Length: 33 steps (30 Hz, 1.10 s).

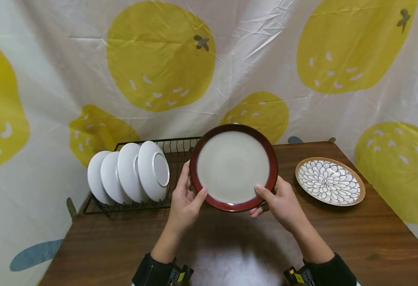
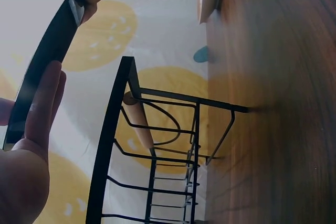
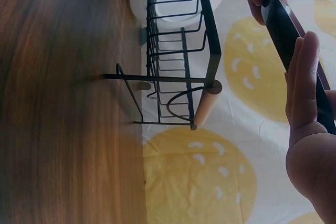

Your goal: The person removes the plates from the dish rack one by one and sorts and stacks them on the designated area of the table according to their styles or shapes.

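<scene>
A round plate (image 1: 234,167) with a pale grey middle and a dark red rim is held up in both hands, its face toward the head camera. My left hand (image 1: 186,200) grips the lower left rim, thumb on the front and fingers behind. On the lower right, my right hand (image 1: 282,202) pinches the rim the same way. Seen edge-on in the left wrist view, the plate (image 2: 47,66) shows a dark underside with fingers against it. The right wrist view also has the plate (image 3: 286,35) edge-on, the right hand (image 3: 310,93) flat along its back.
Left of the plate stands a black wire dish rack (image 1: 133,206) with several white plates (image 1: 153,171) upright in its left part. The rack has a wooden handle (image 3: 208,103). On the right of the wooden table (image 1: 373,242) lies a petal-patterned plate (image 1: 330,182). A lemon-print cloth (image 1: 259,47) hangs behind.
</scene>
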Each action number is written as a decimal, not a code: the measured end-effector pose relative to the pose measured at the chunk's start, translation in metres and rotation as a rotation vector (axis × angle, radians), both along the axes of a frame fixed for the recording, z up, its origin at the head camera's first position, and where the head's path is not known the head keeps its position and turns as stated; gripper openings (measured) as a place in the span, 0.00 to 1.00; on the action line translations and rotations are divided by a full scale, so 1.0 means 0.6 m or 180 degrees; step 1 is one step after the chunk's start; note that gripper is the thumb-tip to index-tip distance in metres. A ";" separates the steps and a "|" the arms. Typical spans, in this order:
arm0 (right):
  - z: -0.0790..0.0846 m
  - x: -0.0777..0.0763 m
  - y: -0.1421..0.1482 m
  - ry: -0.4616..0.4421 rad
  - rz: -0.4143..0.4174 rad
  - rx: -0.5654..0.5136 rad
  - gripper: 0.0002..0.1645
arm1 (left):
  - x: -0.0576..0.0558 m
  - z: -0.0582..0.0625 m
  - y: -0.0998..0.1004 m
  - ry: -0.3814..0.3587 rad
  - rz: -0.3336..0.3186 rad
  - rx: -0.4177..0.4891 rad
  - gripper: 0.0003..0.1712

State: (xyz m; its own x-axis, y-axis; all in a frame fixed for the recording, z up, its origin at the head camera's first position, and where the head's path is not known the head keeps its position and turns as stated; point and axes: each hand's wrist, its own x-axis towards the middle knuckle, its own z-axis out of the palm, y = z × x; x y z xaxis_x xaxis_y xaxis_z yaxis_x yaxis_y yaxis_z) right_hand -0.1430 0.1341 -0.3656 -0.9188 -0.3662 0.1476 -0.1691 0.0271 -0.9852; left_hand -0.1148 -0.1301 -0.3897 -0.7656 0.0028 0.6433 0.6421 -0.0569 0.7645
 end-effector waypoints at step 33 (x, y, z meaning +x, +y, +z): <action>-0.013 0.000 0.003 0.0125 0.0071 0.0301 0.23 | 0.005 0.000 -0.010 -0.0069 0.0214 -0.0050 0.49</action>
